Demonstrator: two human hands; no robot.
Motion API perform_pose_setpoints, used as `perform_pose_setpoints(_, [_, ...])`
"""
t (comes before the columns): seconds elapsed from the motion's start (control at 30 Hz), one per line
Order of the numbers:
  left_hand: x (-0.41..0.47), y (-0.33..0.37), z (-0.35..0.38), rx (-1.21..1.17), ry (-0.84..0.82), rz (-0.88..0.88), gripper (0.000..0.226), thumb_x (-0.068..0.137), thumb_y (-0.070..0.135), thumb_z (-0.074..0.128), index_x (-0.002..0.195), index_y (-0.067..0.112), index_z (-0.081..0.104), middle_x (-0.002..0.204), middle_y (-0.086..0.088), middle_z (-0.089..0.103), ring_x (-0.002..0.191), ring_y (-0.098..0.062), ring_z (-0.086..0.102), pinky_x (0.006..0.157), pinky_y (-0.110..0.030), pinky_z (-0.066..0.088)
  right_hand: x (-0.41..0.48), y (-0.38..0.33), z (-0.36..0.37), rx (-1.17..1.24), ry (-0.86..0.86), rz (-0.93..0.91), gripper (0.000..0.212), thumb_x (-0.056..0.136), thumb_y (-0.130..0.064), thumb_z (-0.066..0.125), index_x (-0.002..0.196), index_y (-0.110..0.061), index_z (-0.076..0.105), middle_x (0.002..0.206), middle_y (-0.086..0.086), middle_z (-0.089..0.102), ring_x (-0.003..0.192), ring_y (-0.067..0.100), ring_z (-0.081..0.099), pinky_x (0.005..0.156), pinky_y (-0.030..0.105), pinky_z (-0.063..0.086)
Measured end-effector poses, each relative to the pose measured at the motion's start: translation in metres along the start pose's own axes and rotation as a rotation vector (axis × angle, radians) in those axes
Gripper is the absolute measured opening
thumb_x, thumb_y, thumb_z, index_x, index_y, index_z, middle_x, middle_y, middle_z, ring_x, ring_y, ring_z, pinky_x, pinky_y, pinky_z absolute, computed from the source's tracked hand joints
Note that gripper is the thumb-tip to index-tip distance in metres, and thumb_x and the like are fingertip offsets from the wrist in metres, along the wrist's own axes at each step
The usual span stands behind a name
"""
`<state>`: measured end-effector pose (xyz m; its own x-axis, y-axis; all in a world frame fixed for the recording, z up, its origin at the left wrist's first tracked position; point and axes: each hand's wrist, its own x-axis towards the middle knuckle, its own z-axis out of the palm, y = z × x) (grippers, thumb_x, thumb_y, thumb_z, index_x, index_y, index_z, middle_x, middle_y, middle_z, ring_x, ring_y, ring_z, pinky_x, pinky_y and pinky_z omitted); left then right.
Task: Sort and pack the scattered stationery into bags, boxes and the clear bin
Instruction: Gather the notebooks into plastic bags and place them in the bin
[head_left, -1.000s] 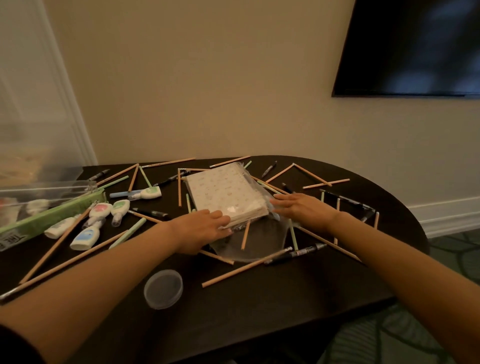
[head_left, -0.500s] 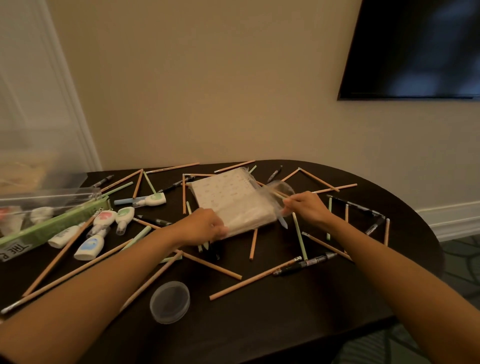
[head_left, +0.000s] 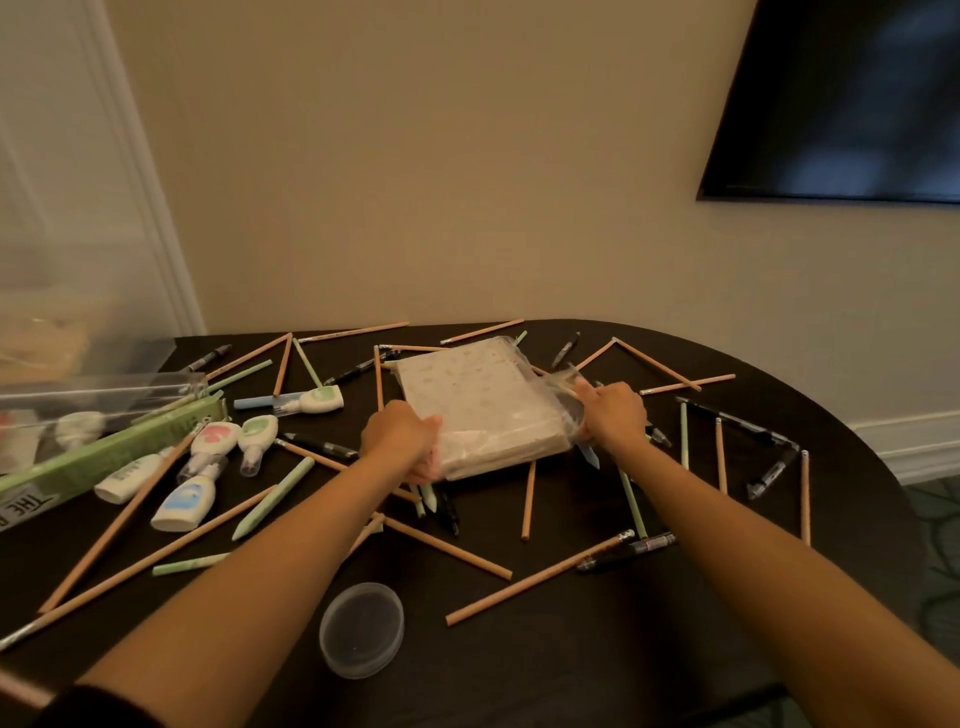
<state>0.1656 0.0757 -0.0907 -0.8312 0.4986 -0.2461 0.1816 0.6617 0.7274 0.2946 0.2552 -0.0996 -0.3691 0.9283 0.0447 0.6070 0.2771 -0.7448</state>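
1. The dark table (head_left: 571, 649) runs under both hands, with stationery strewn all round them.
2. The clear bin (head_left: 78, 364) stands well out to the left of the left hand (head_left: 400, 434), at the table's far left. Its contents are too blurred to name.
3. A long green box (head_left: 104, 457) lies against the bin's near side, well to the left of the left hand.
4. The pack of patterned paper (head_left: 478, 405) sits between the two hands, inside a clear bag (head_left: 563, 384). The left hand grips the pack's near left corner, its fingers curled round the edge. The right hand (head_left: 613, 415) holds the bag's loose plastic at the pack's right side, fingers closed on it.
5. A round clear lid (head_left: 362, 629) lies nearer the person than either hand, between the forearms.
6. Correction tape dispensers (head_left: 215, 439) cluster to the left of the left hand, between it and the green box.
7. Pencils (head_left: 452, 548) lie scattered on every side of the hands, some running under the pack. A black pen (head_left: 631, 551) lies just beside the right forearm, on the person's side of the right hand.
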Motion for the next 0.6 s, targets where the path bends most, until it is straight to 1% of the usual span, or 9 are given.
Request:
perform_pose_setpoints(0.07, [0.005,-0.001,0.002,0.056,0.033,-0.003,0.036,0.094,0.035,0.049,0.08,0.004,0.06,0.068,-0.009,0.066,0.059,-0.021,0.066,0.065,-0.033,0.058,0.003,-0.002,0.001,0.071,0.025,0.107,0.034,0.094,-0.033,0.048,0.084,-0.004,0.062,0.077,0.01,0.062,0.067,0.017,0.058,0.06,0.026,0.042])
perform_pose_setpoints(0.13, [0.01,-0.001,0.004,0.089,0.052,0.0,0.035,0.093,0.034,0.049,0.074,0.006,0.057,0.06,-0.006,0.062,0.048,-0.018,0.061,0.056,-0.029,0.056,0.004,-0.004,0.003,0.062,0.038,0.166,0.035,0.094,-0.032,0.049,0.107,-0.002,0.061,0.098,0.013,0.064,0.083,0.02,0.059,0.064,0.025,0.04])
perform_pose_setpoints(0.17, [0.012,-0.001,0.006,0.099,0.058,0.003,0.033,0.093,0.034,0.05,0.075,0.007,0.055,0.06,-0.005,0.061,0.046,-0.017,0.059,0.053,-0.026,0.054,0.006,-0.004,0.004,0.054,0.046,0.178,0.036,0.094,-0.03,0.049,0.113,-0.002,0.059,0.107,0.013,0.064,0.089,0.021,0.059,0.066,0.025,0.042])
perform_pose_setpoints(0.23, [0.015,-0.001,0.006,0.105,0.063,0.006,0.029,0.091,0.036,0.052,0.082,0.008,0.052,0.073,-0.005,0.06,0.059,-0.019,0.063,0.056,-0.028,0.054,0.007,-0.006,0.003,0.073,0.048,0.209,0.036,0.094,-0.028,0.049,0.117,-0.002,0.058,0.11,0.013,0.063,0.097,0.023,0.059,0.077,0.03,0.045])
perform_pose_setpoints(0.3, [0.019,0.0,0.005,0.071,0.058,0.01,0.026,0.089,0.036,0.055,0.089,0.01,0.052,0.087,-0.006,0.057,0.083,-0.026,0.064,0.071,-0.033,0.055,0.008,-0.008,0.001,0.141,0.019,0.268,0.032,0.094,-0.026,0.049,0.115,-0.004,0.057,0.094,0.01,0.062,0.084,0.02,0.059,0.074,0.032,0.046])
perform_pose_setpoints(0.37, [0.023,0.002,0.004,0.0,0.059,0.007,0.025,0.089,0.033,0.056,0.088,0.009,0.053,0.09,-0.007,0.054,0.094,-0.029,0.062,0.075,-0.033,0.051,0.008,-0.013,-0.003,0.252,-0.035,0.334,0.024,0.094,-0.023,0.049,0.108,-0.005,0.057,0.078,0.008,0.057,0.068,0.018,0.057,0.069,0.032,0.05])
perform_pose_setpoints(0.43, [0.025,0.005,0.002,-0.126,0.058,-0.01,0.022,0.089,0.029,0.057,0.084,0.008,0.053,0.094,-0.009,0.056,0.098,-0.03,0.059,0.078,-0.035,0.05,0.008,-0.018,-0.008,0.372,-0.082,0.392,0.014,0.095,-0.017,0.048,0.097,-0.007,0.057,0.079,0.011,0.057,0.065,0.022,0.061,0.064,0.036,0.057])
perform_pose_setpoints(0.53, [0.027,0.012,-0.001,-0.307,0.062,-0.044,0.025,0.089,0.02,0.056,0.105,0.001,0.056,0.111,-0.014,0.056,0.1,-0.032,0.058,0.083,-0.039,0.052,0.012,-0.025,-0.015,0.471,-0.107,0.41,0.022,0.094,-0.005,0.042,0.076,-0.01,0.054,0.079,0.013,0.057,0.061,0.026,0.064,0.042,0.036,0.053])
perform_pose_setpoints(0.6, [0.031,0.017,-0.004,-0.415,0.045,-0.062,0.03,0.089,0.014,0.055,0.114,0.0,0.052,0.118,-0.016,0.054,0.101,-0.035,0.059,0.082,-0.045,0.054,0.013,-0.03,-0.018,0.49,-0.127,0.413,0.023,0.094,-0.002,0.041,0.074,-0.008,0.051,0.077,0.014,0.056,0.058,0.025,0.063,0.034,0.031,0.05])
